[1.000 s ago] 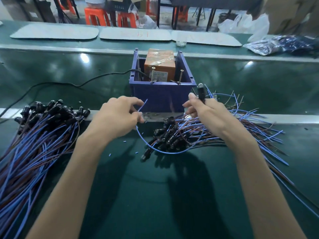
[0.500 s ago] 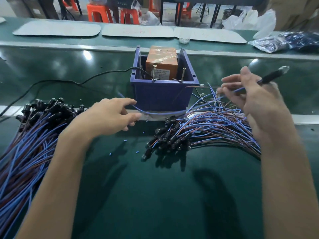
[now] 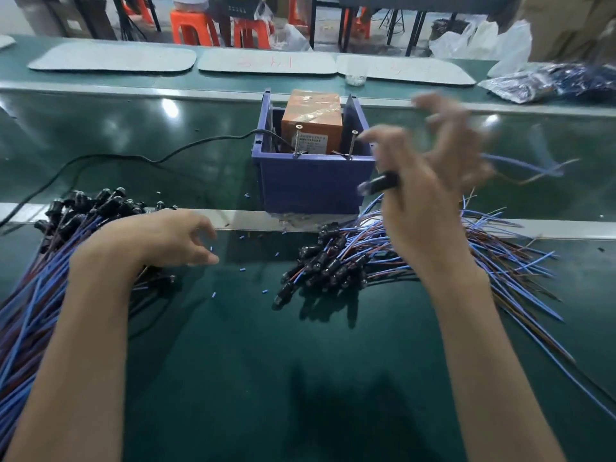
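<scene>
My right hand is raised and blurred in front of the blue bin. It holds a black connector whose blue and brown wires trail off to the right; its other fingers are spread. Below it on the green table lies a pile of black connectors with blue and brown wires. My left hand hovers with loosely curled fingers and holds nothing, beside a second, larger pile of wired connectors on the left.
The blue bin holds an orange taped box and two upright screws. A black cable runs left from the bin. Small blue insulation bits dot the table. Grey mats and a plastic bag lie beyond.
My left hand let go of the blue wire and dropped toward the left pile. My right hand swung up to the right with the connector, then came back left in front of the bin.
</scene>
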`<action>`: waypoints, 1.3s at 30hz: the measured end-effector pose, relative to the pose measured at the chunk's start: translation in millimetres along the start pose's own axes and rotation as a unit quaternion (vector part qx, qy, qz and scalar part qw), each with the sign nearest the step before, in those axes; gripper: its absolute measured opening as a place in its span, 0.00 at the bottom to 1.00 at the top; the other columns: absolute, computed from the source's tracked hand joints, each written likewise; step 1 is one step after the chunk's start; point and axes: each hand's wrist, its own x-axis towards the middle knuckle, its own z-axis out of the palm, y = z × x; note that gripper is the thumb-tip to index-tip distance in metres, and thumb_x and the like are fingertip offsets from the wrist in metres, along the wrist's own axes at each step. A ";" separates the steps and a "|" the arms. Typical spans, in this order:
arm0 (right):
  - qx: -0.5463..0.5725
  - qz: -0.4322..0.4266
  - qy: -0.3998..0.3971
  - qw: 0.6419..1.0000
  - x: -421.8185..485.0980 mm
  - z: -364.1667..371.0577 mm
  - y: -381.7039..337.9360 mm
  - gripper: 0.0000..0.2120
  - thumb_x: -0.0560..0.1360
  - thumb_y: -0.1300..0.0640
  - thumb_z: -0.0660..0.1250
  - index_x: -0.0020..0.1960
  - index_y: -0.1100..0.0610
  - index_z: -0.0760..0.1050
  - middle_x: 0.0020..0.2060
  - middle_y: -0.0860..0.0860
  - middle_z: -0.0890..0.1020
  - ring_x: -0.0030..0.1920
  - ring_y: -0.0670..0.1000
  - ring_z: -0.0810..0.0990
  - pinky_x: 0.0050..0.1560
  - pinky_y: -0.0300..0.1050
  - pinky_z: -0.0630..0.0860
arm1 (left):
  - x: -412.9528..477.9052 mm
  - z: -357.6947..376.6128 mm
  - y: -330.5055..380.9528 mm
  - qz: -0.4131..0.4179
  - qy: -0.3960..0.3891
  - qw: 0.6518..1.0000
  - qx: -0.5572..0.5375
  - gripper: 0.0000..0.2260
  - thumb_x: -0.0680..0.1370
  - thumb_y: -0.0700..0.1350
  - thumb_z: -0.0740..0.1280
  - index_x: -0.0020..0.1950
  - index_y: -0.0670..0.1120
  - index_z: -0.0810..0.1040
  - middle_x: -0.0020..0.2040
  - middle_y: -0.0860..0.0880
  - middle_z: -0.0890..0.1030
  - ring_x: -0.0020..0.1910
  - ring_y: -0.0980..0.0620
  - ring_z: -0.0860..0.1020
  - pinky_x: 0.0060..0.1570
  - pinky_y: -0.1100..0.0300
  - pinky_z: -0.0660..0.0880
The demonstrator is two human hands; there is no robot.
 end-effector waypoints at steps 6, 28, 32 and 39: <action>-0.057 0.057 -0.585 0.807 -26.1 25.4 7.8 0.35 0.75 0.67 0.53 0.77 0.45 0.49 0.74 0.51 0.54 0.74 0.51 0.48 0.71 0.58 0.47 | 4.7 -1.0 -24.8 -0.072 0.008 0.997 0.024 0.14 0.65 0.45 0.80 0.45 0.48 0.80 0.47 0.47 0.84 0.51 0.46 0.80 0.58 0.53 0.75; 0.299 0.027 -0.410 0.861 -12.7 6.8 -14.3 0.20 0.72 0.61 0.72 0.63 0.53 0.75 0.54 0.46 0.79 0.48 0.42 0.79 0.44 0.29 0.72 | -45.1 -7.5 46.7 0.314 0.243 0.913 -0.090 0.10 0.67 0.41 0.76 0.36 0.53 0.78 0.30 0.56 0.80 0.32 0.58 0.78 0.34 0.70 0.71; 0.420 0.053 -0.441 0.791 -15.3 5.4 -35.5 0.10 0.75 0.61 0.69 0.56 0.52 0.77 0.43 0.46 0.84 0.43 0.44 0.83 0.44 0.42 0.79 | -68.3 -8.7 82.5 0.429 0.276 0.845 -0.158 0.08 0.69 0.40 0.74 0.39 0.47 0.75 0.41 0.55 0.83 0.37 0.59 0.80 0.42 0.68 0.76; 0.513 0.165 -0.246 0.806 -1.9 -8.0 -27.4 0.09 0.80 0.63 0.61 0.48 0.56 0.79 0.43 0.46 0.85 0.42 0.45 0.83 0.44 0.39 0.79 | -67.8 -4.8 88.7 0.352 0.303 0.855 -0.232 0.15 0.73 0.48 0.73 0.55 0.48 0.72 0.40 0.52 0.82 0.37 0.56 0.81 0.40 0.62 0.78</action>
